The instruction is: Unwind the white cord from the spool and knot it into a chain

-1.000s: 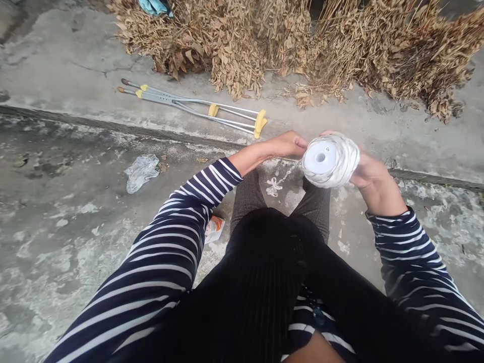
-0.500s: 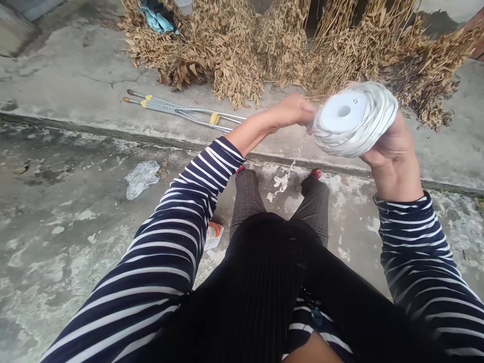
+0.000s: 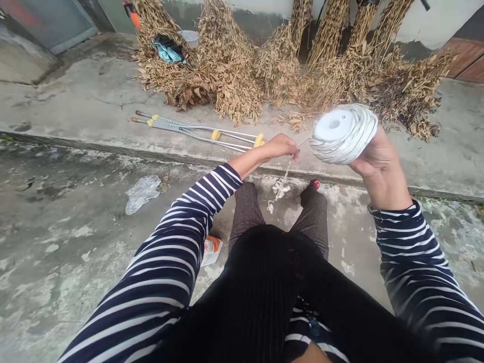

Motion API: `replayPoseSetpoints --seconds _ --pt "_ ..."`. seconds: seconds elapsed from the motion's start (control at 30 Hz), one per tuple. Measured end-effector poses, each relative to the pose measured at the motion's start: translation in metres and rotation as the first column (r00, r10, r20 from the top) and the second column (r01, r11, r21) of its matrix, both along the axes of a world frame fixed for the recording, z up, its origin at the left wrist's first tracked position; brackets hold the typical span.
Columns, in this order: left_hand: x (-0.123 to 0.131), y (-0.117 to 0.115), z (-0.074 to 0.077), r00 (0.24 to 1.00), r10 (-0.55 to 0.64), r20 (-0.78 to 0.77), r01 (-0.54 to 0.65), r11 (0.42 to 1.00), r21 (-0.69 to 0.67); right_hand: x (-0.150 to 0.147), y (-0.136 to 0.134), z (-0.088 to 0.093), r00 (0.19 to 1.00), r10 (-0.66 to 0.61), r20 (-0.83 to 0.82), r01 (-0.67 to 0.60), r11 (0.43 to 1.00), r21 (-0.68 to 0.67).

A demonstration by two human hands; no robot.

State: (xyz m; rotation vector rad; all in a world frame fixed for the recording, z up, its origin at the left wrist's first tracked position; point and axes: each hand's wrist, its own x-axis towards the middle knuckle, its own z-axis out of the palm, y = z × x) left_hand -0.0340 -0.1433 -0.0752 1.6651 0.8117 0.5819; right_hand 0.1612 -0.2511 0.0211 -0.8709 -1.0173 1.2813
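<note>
My right hand [image 3: 378, 161] is wrapped round a fat white spool of cord [image 3: 342, 133], held up at the right with its flat end facing me. A thin strand runs from the spool to my left hand [image 3: 282, 147], which pinches it a short way to the left. Below that hand the loose cord end [image 3: 279, 190] hangs down in a small tangle between my knees. Both sleeves are dark with white stripes.
A pair of metal crutches [image 3: 196, 131] lies on the raised concrete step ahead. Bundles of dry brown plants [image 3: 264, 65] lean against the wall behind. A crumpled clear plastic bag [image 3: 141, 192] lies at left, and an orange-and-white packet [image 3: 212, 248] sits by my left leg.
My left hand has drawn away from the spool to the left and down, and a strand now shows between hand and spool. The spool sits a little lower. The view has tilted upward.
</note>
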Motion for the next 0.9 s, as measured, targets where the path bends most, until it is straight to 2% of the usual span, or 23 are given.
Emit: replayPoseSetpoints --seconds 0.1,0.2,0.37,0.47,0.57,0.77,0.9 --pt "0.0 -0.002 -0.003 0.997 -0.072 0.025 0.074 0.996 -0.047 0.002 0.001 -0.003 0.998 0.02 0.067 -0.019 1.0 -0.024" --pt "0.0 0.004 -0.001 0.997 -0.066 0.038 0.068 0.996 -0.065 0.003 0.002 -0.001 0.989 0.037 0.142 -0.031 0.999 -0.045" --pt "0.0 0.024 0.016 1.0 -0.007 0.025 0.008 0.999 -0.034 0.002 0.005 0.011 0.994 0.008 0.113 -0.012 1.0 0.027" --pt "0.001 0.024 0.02 0.999 -0.03 0.037 0.033 0.996 -0.08 0.0 0.003 0.014 0.995 -0.016 0.097 0.013 0.999 0.036" --pt "0.002 0.017 0.006 0.997 -0.051 0.056 0.06 0.984 -0.167 0.0 -0.003 0.005 0.998 -0.006 0.066 0.007 1.0 -0.014" --pt "0.006 0.012 -0.043 0.996 -0.028 0.083 0.05 0.959 -0.28 0.002 -0.013 -0.026 0.992 0.096 0.077 -0.088 0.991 -0.1" --pt "0.016 0.018 -0.057 0.992 0.025 0.124 0.013 0.956 -0.294 0.002 -0.012 -0.033 0.99 0.095 0.108 -0.082 0.989 -0.12"
